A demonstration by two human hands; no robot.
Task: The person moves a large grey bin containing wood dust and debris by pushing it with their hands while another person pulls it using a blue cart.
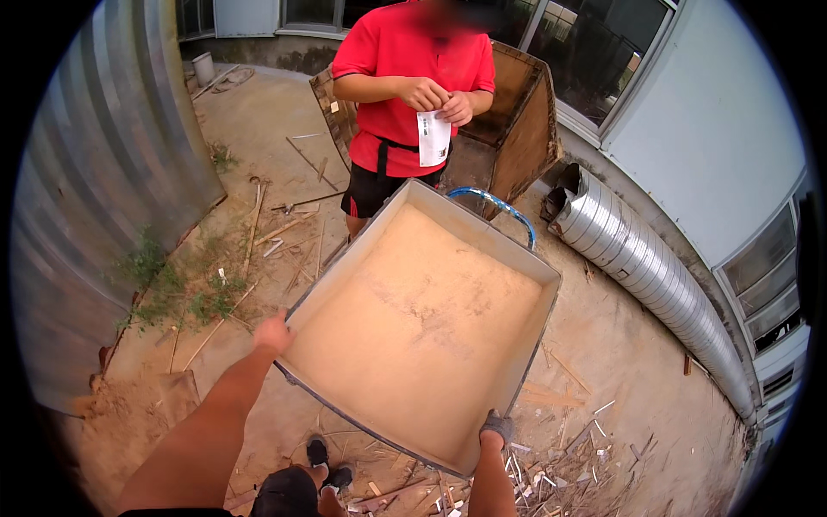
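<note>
A big square open-topped tub (510, 389) with a grey rim fills the middle, tilted across the view. Its inside is tan with darker smudges near the middle; whether this is a layer of dust or the bare bottom I cannot tell. My left hand (274, 334) grips the rim on the left side, fingers curled over it. At the near right corner my right hand (496, 426), which looks covered in grey, holds the rim too. A blue curved handle or hose (504, 207) shows behind the tub's far edge.
Beyond the tub stands a person in a red shirt (388, 52), holding a white paper (434, 138). Behind is a wooden crate (527, 129). A silver duct (655, 276) lies along the right wall. Corrugated metal sheet (112, 138) stands left. Wood scraps (405, 495) litter the ground.
</note>
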